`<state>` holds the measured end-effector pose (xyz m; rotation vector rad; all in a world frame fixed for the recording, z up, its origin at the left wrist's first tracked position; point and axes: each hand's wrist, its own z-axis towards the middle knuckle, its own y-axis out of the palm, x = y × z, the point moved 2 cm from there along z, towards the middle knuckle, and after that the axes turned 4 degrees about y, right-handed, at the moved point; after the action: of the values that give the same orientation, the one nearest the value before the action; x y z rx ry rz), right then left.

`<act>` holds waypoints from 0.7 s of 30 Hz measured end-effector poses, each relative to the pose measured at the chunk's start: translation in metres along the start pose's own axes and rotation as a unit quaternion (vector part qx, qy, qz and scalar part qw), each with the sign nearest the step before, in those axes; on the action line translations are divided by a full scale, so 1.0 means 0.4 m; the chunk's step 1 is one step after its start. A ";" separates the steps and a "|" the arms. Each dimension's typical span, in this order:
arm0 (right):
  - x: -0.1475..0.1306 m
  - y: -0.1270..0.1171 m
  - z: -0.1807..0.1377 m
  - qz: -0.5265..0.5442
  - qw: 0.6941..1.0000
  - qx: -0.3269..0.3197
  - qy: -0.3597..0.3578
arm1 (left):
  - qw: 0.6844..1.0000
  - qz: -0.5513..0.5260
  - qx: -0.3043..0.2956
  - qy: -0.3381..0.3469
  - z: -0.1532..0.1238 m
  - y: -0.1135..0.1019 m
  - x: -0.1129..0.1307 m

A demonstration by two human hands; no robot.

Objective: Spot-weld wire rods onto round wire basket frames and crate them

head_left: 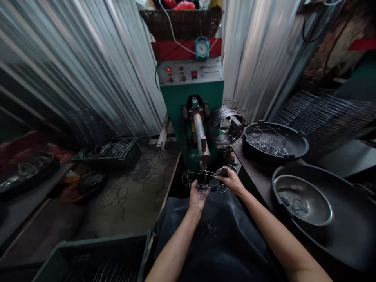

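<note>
My left hand [198,194] is under an oval wire frame [202,179], palm up, fingers curled round its near rim. My right hand [230,180] grips the frame's right end, with a small dark piece pinched at the fingertips. The frame sits just below the metal tip [204,159] of a green machine [192,94]. A dark apron [217,235] covers my lap below both forearms.
On the right bench stand a black basin with wire bits [274,143], a steel bowl [304,203] inside a large black pan, and stacked wire grids [323,111]. A wire coil [226,123] hangs beside the machine. Green crates [88,258] and trays [111,150] lie left, by corrugated walls.
</note>
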<state>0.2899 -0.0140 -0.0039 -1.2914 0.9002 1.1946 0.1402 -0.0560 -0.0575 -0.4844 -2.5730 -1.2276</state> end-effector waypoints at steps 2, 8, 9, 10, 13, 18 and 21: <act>0.003 0.010 0.002 -0.014 1.000 0.014 -0.009 | 1.000 0.002 -0.009 0.027 0.010 -0.001 0.000; -0.024 0.037 0.006 -0.119 0.989 0.016 -0.091 | 0.998 0.015 -0.010 0.059 0.026 -0.013 -0.007; -0.026 0.039 0.006 -0.131 0.986 0.017 -0.098 | 0.998 0.011 -0.010 0.056 0.026 -0.014 -0.009; -0.028 0.040 0.006 -0.140 0.985 0.019 -0.101 | 0.999 0.007 -0.010 0.052 0.026 -0.014 -0.010; -0.032 0.039 0.008 -0.154 0.983 0.027 -0.101 | 0.999 -0.001 -0.009 0.040 0.025 -0.011 -0.014; -0.036 0.035 0.016 -0.112 0.991 0.015 -0.075 | 0.999 -0.014 -0.008 0.031 0.027 -0.003 -0.014; -0.024 0.028 0.019 -0.066 0.996 0.020 -0.050 | 0.999 -0.035 -0.010 0.028 0.031 0.003 -0.007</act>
<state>0.2760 -0.0092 0.0039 -1.2279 0.7505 1.1218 0.1423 -0.0461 -0.0653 -0.3617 -2.5533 -1.2727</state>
